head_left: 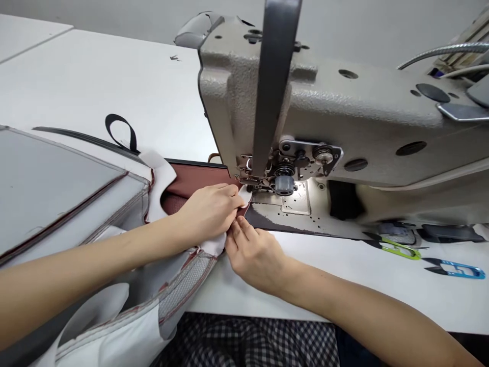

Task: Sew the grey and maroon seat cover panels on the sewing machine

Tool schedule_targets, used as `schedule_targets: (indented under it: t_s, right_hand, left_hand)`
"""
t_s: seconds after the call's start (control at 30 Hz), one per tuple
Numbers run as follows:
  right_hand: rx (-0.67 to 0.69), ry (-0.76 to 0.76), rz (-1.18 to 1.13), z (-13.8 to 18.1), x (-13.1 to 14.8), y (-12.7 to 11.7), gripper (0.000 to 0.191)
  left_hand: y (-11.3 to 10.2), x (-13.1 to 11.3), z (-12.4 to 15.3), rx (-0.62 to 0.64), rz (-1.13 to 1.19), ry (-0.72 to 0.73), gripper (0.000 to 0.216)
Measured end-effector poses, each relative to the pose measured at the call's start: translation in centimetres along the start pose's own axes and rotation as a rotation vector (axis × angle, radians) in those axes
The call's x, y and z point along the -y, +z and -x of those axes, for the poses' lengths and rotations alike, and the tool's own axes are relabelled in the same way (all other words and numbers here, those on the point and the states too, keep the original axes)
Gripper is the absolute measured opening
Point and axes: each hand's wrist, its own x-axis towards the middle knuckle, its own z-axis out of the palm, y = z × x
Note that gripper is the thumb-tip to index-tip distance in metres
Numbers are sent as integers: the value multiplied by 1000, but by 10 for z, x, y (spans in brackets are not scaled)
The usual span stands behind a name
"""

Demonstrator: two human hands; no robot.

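Observation:
My left hand lies on a grey and white fabric piece with maroon trim, its fingers pinched on the white fabric edge just in front of the presser foot of the sewing machine. My right hand is right below it, fingers closed on the same fabric edge. The two hands touch. The needle area is lit and partly hidden by a dark strap hanging in front of the machine.
A green thread snip and a blue thread snip lie on the white table at the right. A black strap loop sticks up from the fabric at the left. Checked cloth shows below the table edge.

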Motion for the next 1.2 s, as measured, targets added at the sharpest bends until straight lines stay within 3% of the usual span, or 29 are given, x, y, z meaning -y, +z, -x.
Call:
schedule_targets:
  t_s: [0.2, 0.33, 0.47, 0.6, 0.73, 0.9, 1.0, 1.1, 1.2]
  right_hand:
    - [73, -29, -5, 3, -20, 8, 33]
    - [99, -52, -80, 1, -40, 10, 31]
    - [96, -107, -148, -18, -61, 13, 27]
    - [134, -255, -76, -37, -74, 16, 36]
    - [161, -253, -81, -31, -63, 11, 37]
    - [217, 45, 63, -11, -20, 3, 33]
    - [328, 87, 93, -8, -4, -2, 40]
    - [484, 103, 61, -12, -2, -8, 44]
    - [539, 108, 35, -16, -10, -11, 44]
  left_hand:
    - [5, 3, -14, -78, 44, 23, 23]
    - [-7, 4, -13, -9, 8, -36, 18]
    - [-23, 16, -12, 68, 154, -84, 23]
    - [-29, 26, -15, 85, 295, -162, 20]
    - [-30, 24, -7, 83, 439, -129, 34]
    - [-23, 16, 8, 59, 362, -66, 38]
    - [-17, 13, 10, 65, 304, -26, 42]
    - [-13, 10, 8, 100, 279, -1, 43]
    - [-10, 6, 4, 103, 283, -8, 36]
